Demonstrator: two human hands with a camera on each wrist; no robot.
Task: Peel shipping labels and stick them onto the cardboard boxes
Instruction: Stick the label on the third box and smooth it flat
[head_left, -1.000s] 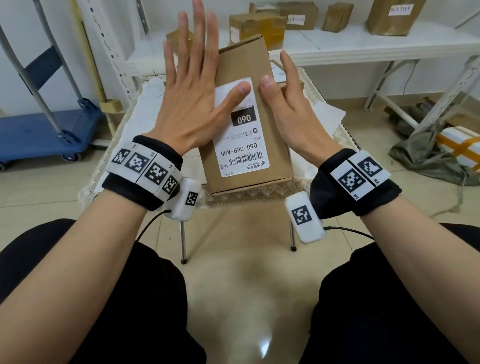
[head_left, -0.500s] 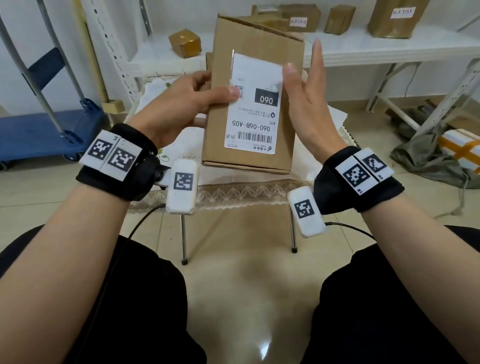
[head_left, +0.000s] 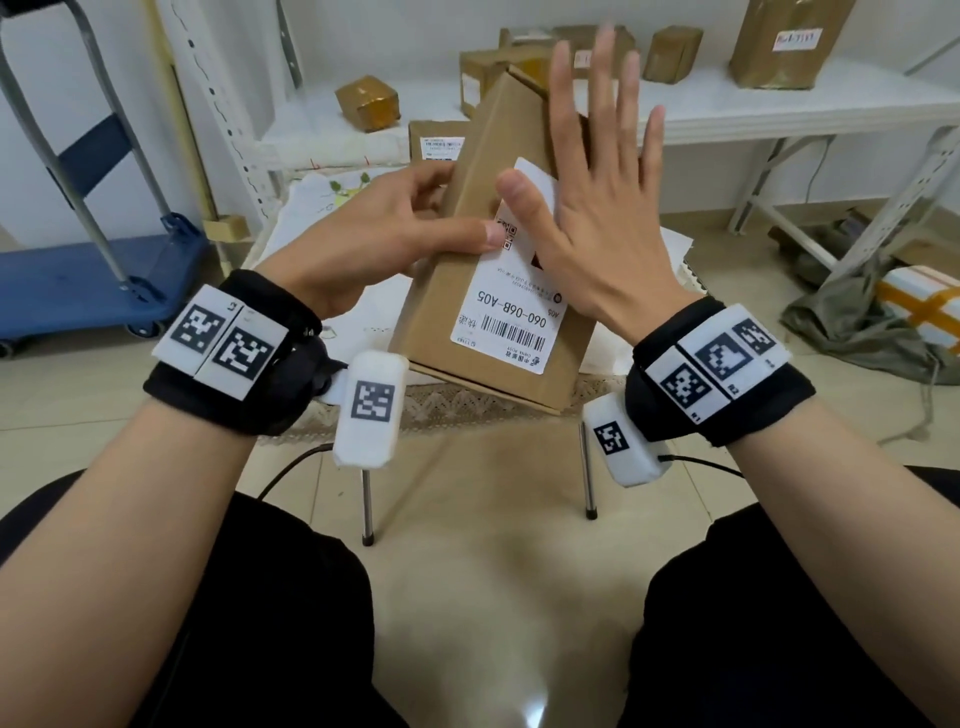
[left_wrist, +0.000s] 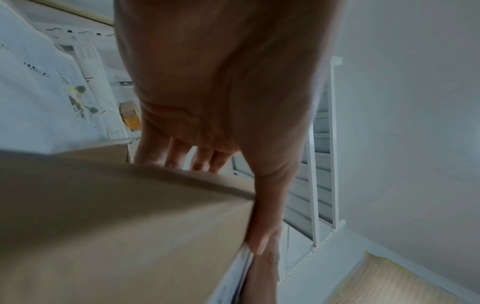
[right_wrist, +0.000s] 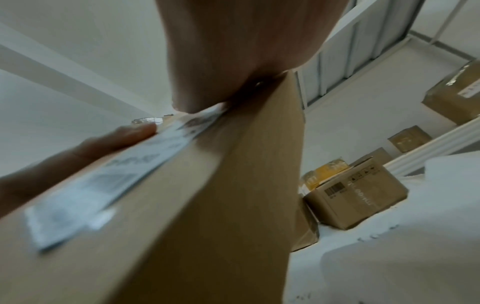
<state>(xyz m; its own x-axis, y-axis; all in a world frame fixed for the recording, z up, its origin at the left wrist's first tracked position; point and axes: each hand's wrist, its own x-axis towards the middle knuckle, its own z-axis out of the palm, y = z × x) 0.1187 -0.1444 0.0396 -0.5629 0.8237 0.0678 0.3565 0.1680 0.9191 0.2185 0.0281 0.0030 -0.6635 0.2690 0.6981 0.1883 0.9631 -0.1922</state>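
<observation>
Box (head_left: 467, 291): held up tilted, long axis running away from the person; left hand (head_left: 374, 244) grips its left edge, thumb on label (head_left: 511, 317). Right hand (head_left: 597, 223): fingers straight and spread, palm flat on label's far half, nearer for smoothing toward the barcode end

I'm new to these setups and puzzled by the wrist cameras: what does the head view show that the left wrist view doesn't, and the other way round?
Only the head view shows the printed face of the shipping label with its barcode, the right hand lying flat with straight fingers on it, and the labelled boxes on the white shelf.

Only the left wrist view shows the left hand's fingers reaching behind the box.

Both show the cardboard box gripped by the left hand, thumb on its front.
</observation>
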